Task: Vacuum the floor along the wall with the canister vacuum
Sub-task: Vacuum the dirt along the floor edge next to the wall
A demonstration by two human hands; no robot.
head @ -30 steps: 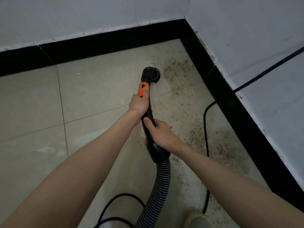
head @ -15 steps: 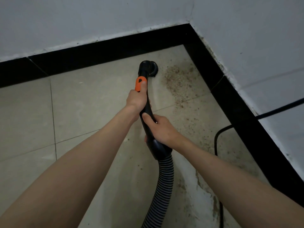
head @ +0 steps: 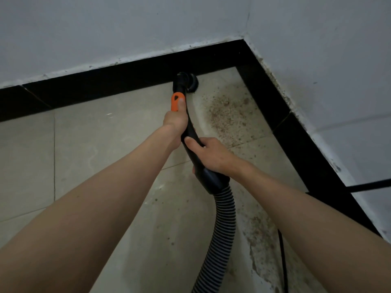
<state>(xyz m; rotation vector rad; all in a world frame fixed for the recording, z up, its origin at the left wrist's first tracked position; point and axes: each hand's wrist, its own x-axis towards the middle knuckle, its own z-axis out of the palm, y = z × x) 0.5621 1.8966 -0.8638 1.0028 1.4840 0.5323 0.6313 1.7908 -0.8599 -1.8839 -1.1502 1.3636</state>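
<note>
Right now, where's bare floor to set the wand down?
Free: the pale tiles left of the left hand, bordered by the black skirting. Crowded: right of the wand, the debris patch fills the corner; nearer, the ribbed hose and black cord cross stained floor below the right hand.

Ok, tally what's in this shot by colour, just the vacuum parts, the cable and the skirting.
Black: 4 - brush head, wand, power cable, skirting
Orange: 1 - switch
Black and grey striped: 1 - hose
Total: 6
</note>
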